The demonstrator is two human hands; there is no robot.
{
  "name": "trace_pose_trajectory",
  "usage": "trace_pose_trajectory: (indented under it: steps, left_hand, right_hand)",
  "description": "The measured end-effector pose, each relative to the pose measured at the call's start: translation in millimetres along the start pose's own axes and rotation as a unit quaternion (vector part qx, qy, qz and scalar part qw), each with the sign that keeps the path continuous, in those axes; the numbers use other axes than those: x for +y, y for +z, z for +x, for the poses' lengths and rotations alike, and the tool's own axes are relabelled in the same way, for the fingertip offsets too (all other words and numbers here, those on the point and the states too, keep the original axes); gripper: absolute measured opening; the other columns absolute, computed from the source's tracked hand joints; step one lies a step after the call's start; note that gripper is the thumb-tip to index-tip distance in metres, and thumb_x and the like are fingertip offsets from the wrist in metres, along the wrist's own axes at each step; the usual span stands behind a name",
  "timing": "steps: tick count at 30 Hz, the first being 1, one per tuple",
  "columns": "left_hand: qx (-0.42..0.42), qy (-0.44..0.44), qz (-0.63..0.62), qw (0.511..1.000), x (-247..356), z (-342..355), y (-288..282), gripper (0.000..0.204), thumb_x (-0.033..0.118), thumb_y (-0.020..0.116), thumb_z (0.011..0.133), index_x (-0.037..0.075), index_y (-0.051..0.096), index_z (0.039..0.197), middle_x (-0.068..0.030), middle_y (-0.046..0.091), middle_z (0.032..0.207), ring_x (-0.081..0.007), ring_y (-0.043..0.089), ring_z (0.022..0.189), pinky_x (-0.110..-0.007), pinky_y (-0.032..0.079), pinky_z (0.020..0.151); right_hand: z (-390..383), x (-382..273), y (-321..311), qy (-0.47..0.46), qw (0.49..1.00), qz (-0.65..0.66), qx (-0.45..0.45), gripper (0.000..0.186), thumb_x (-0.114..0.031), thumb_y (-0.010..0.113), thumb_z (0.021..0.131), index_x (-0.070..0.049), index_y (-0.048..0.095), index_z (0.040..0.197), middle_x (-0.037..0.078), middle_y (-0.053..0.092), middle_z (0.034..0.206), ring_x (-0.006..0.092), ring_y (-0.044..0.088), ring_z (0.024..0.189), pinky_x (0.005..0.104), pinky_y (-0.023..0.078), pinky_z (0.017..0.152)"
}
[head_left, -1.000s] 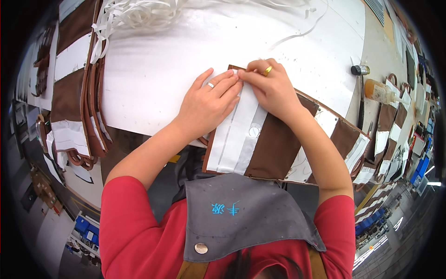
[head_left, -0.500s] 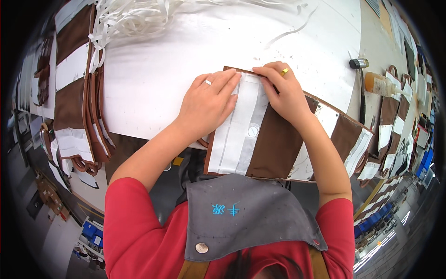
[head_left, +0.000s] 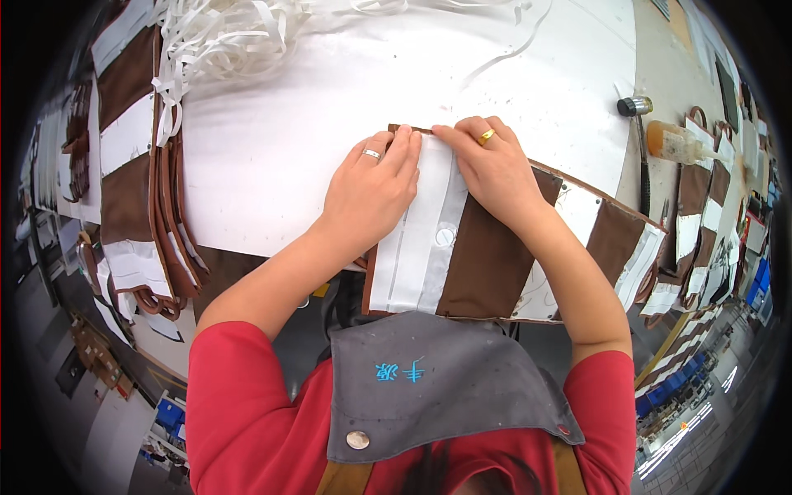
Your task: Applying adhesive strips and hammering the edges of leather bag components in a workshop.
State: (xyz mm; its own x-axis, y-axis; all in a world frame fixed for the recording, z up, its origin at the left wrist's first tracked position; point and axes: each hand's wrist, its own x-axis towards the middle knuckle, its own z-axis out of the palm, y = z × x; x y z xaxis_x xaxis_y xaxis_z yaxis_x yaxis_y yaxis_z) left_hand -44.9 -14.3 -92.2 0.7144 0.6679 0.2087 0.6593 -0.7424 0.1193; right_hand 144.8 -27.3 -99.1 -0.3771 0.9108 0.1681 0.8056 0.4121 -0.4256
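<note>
Legible script: two blue embroidered characters (head_left: 399,372) on the grey apron bib (head_left: 445,412), upside down in this view. Thin dark lines on the brown-and-white piece (head_left: 487,256), can't tell if writing. Any print on the amber bottle (head_left: 667,141) too small to read.

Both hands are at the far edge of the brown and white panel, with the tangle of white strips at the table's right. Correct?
No: in the head view, the tangle is at the left of the table. The left hand and right hand are at the far edge of the panel.
</note>
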Motion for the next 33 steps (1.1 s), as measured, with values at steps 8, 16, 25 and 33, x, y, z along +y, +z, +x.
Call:
trace_pose_trajectory:
  steps: [8, 16, 25, 33]
  left_hand:
    - [0.017, -0.012, 0.015, 1.0, 4, 1, 4, 0.034, 0.016, 0.059, 0.078, -0.003, 0.059, 0.106, -0.0119, 0.058, 0.11, -0.0205, 0.054, 0.097, -0.033, 0.044, 0.081]
    - [-0.03, -0.087, -0.098, 0.991, 4, -1, -4, 0.039, 0.019, 0.057, 0.082, 0.004, 0.052, 0.118, -0.0051, 0.052, 0.12, -0.0208, 0.049, 0.106, -0.036, 0.035, 0.093]
    - [-0.03, -0.038, -0.059, 0.997, 17, 0, 8, 0.042, 0.024, 0.055, 0.084, 0.007, 0.05, 0.123, -0.0026, 0.049, 0.125, -0.0177, 0.044, 0.115, -0.036, 0.03, 0.1]
    - [-0.03, -0.04, -0.046, 0.998, 19, 1, 7, 0.042, 0.023, 0.055, 0.084, 0.007, 0.051, 0.122, -0.0032, 0.05, 0.124, -0.0177, 0.045, 0.115, -0.037, 0.031, 0.1]
  right_hand:
    - [11, -3, -8, -0.073, 0.993, -0.079, -0.041, 0.024, -0.003, 0.055, 0.073, -0.01, 0.06, 0.096, 0.001, 0.054, 0.092, 0.0164, 0.05, 0.086, 0.0295, 0.041, 0.074]
    - [-3, 8, -11, 0.125, 0.969, 0.202, 0.067, 0.016, 0.0, 0.054, 0.078, -0.004, 0.06, 0.093, 0.009, 0.057, 0.085, 0.0256, 0.054, 0.083, 0.0343, 0.044, 0.072]
    - [4, 12, -11, 0.098, 0.975, 0.197, 0.022, 0.01, -0.002, 0.056, 0.078, -0.002, 0.061, 0.087, 0.009, 0.058, 0.084, 0.026, 0.055, 0.08, 0.0344, 0.045, 0.071]
    - [7, 16, -11, 0.083, 0.975, 0.206, 0.0, 0.012, -0.001, 0.056, 0.077, -0.005, 0.062, 0.087, 0.006, 0.058, 0.084, 0.0244, 0.054, 0.079, 0.0338, 0.044, 0.069]
